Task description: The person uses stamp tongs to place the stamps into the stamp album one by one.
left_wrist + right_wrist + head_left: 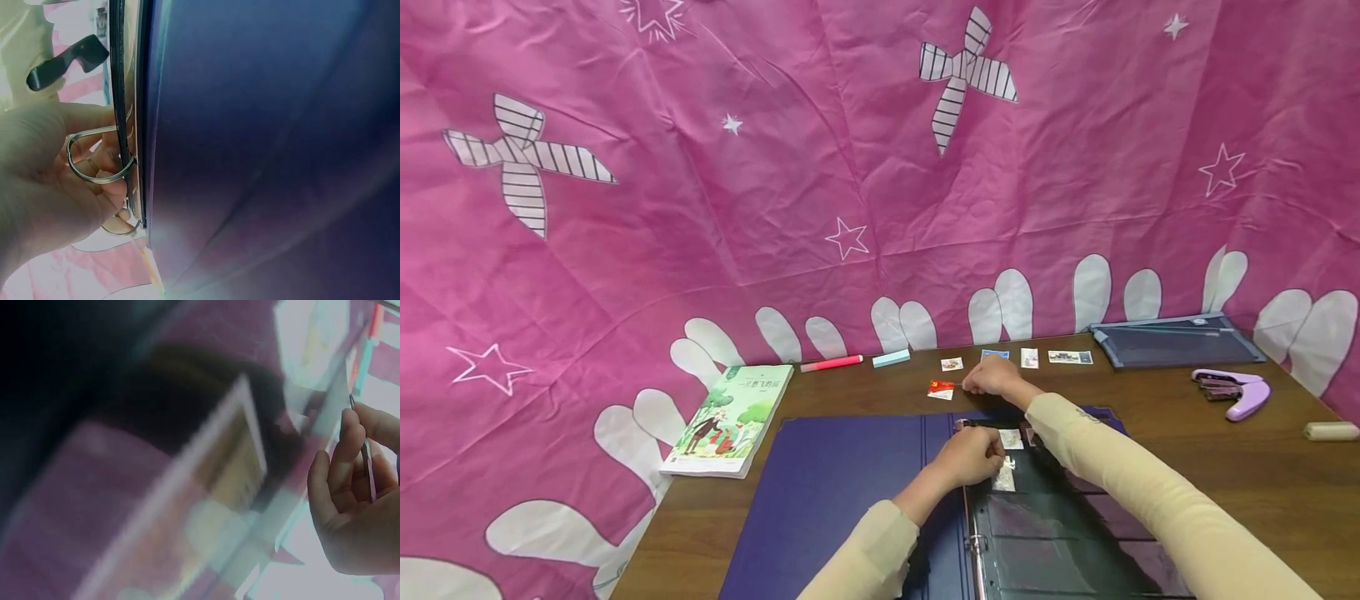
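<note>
My right hand [992,375] pinches slim metal tweezers [369,465], their tip close to a red-and-white stamp [940,390] on the table. Below it lies an open blue ring-binder stamp album [842,492] with a black pocket page [1026,546] on its right side. My left hand [972,456] is at the page's upper left, fingers bent over the pockets beside the metal rings [94,181]. Pale stamps [1004,477] show in the pockets by those fingers. I cannot tell whether the left fingers pinch anything. A stamp in a pocket [234,462] looms blurred in the right wrist view.
Several loose stamps [1030,358] lie along the back. A pink marker [832,363] and light-blue strip [891,358] sit left of them, beyond an illustrated book [730,421]. To the right are a zip pouch [1176,342], a purple stapler [1236,392] and a cream cylinder [1332,431].
</note>
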`<state>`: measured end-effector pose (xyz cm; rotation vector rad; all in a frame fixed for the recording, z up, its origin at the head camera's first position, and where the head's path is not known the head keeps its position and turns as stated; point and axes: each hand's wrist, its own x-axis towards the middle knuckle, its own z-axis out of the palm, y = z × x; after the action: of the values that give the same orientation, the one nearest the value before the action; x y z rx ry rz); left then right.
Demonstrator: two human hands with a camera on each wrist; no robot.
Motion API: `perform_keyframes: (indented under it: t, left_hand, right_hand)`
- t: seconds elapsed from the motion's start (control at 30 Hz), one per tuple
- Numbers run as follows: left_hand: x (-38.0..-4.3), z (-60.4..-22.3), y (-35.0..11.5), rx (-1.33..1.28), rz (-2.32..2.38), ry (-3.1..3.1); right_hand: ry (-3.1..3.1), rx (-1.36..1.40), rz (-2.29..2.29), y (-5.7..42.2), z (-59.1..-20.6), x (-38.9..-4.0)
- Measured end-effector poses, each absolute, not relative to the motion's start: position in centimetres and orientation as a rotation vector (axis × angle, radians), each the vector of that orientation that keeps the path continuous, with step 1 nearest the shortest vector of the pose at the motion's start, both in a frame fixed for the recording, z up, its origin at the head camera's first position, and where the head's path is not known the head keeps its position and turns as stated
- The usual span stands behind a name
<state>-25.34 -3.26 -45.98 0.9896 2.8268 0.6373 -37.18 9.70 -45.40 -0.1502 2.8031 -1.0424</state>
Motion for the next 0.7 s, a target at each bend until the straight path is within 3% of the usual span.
perform_keyframes:
  t: [0.27, 0.7]
  left_hand:
    - [-24.9, -45.5, -2.3, 0.884, 0.576, 2.878]
    - [-25.1, -45.9, -0.4, 0.926, 0.698, 2.822]
  right_hand:
    - [2.682, -0.187, -1.213, 14.8, -43.3, -35.7]
    - [2.499, -0.318, -1.272, 21.9, -44.7, -28.7]
